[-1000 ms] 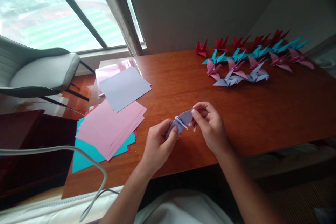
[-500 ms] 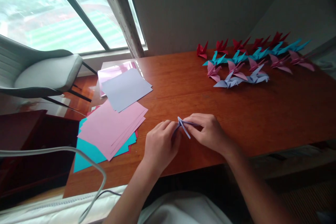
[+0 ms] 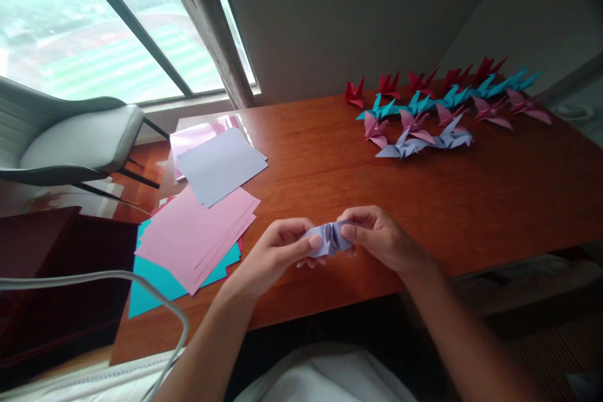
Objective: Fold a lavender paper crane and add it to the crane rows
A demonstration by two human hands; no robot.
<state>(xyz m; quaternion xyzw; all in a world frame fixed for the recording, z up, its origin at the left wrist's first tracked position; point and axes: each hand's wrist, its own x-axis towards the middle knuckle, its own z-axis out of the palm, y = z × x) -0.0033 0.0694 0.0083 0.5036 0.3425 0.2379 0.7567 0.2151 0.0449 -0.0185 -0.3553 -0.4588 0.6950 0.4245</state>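
Observation:
Between my two hands is a pale lavender origami crane, held just above the front part of the wooden table. My left hand pinches one wing, its thumb lying on the near face and its fingers behind. On the other side my right hand grips the opposite wing between thumb and fingers. The crane's middle shows as a creased ridge between the thumbs; its wing tips are covered by my hands. Farther back stand two finished lavender cranes, in front of rows of pink cranes, blue cranes and red cranes.
Stacked paper lies on the left of the table: lavender sheets on a clear pink package, then pink sheets over blue sheets. A white cable curves at lower left. A chair stands by the window.
The lavender crane has turned from edge-on to show its broad face, and both thumbs now press on its wings. My left hand has rolled, bringing its thumb into view. The view has shifted slightly.

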